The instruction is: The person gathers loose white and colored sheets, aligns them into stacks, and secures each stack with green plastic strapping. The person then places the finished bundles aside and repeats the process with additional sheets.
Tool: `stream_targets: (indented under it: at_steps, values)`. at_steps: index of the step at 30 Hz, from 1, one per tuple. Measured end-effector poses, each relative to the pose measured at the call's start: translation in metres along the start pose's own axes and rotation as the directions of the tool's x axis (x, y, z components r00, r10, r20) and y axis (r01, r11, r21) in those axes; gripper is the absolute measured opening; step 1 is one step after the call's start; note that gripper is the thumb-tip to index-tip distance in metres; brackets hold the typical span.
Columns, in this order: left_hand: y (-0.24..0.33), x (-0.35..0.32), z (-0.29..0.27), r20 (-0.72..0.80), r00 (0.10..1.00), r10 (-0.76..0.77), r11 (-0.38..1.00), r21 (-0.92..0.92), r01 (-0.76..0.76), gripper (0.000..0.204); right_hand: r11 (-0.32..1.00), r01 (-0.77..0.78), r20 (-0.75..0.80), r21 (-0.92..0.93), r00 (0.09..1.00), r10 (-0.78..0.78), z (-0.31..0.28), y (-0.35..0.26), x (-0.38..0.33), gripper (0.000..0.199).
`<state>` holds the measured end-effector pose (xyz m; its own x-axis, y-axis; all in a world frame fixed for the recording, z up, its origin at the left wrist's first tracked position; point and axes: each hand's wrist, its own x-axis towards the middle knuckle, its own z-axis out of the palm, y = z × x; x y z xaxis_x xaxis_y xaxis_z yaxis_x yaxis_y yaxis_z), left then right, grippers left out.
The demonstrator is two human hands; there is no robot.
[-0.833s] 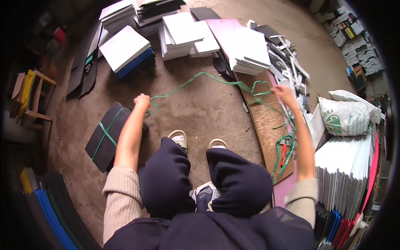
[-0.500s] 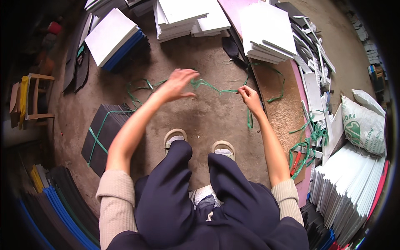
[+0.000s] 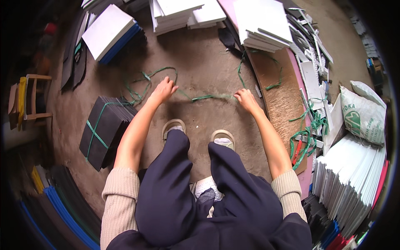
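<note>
A length of green plastic strapping twine stretches between my two hands, above the floor in front of my feet. My left hand pinches its left end, and more twine loops away beyond that hand. The other end is gripped by the closed fingers of my right hand, with a strand trailing up from near it. The stretch near my right fingers is blurred. Left of my left forearm sits a stack of dark sheets, tied crosswise with the same green twine.
White sheet stacks and a white-and-blue stack stand ahead. At right lie a brown board, tangled green twine with a red-handled tool, a printed sack and upright white sheets. A wooden chair is at far left.
My left hand has closed from spread fingers onto the twine and moved left and slightly down. The twine now spans wider between my hands. My right hand has shifted slightly left and down.
</note>
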<state>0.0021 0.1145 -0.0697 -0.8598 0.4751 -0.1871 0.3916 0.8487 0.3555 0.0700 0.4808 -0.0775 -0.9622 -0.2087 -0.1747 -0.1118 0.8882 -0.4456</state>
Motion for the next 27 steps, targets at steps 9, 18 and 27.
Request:
stream_targets:
  at_steps: [9, 18, 27]
  values:
    - [0.049, 0.093, -0.11, -0.247, 0.958, 0.145, 0.933, -0.288, -0.215, 0.02, 0.985, 0.084, -0.524, -0.153, 0.838, -0.153, -0.202, 0.048, 0.035, 0.04]
    - [0.183, 0.248, -0.086, -0.358, 0.914, 0.192, 0.874, -0.362, -0.326, 0.028, 0.472, -0.284, -0.17, 0.835, 0.683, 0.711, -0.209, 0.138, 0.158, 0.041]
    - [0.197, 0.254, -0.085, -0.18, 0.983, 0.035, 0.315, -0.932, -0.182, 0.029, 0.578, -0.365, -0.24, 0.73, 0.655, 0.717, -0.222, 0.128, 0.152, 0.035]
